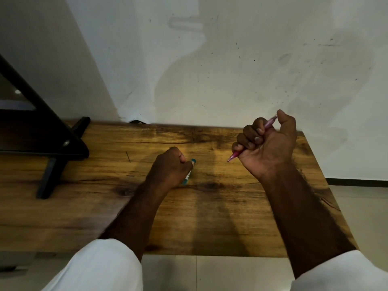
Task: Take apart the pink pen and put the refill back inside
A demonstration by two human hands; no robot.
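The right hand (270, 141) was raised above the table's (210, 217) far right corner, palm towards the camera, fingers wrapped in a fist round the one pink pen (233, 156), thumb on its top end and tip slanting down-left. The left hand (170, 162) rested knuckles-up near the table's middle, fingers curled, thumb pinching one teal pen (187, 177); its white label was too blurred to read. One thin dark sliver (128, 157) lay towards the left edge, near a black stand (52, 143).
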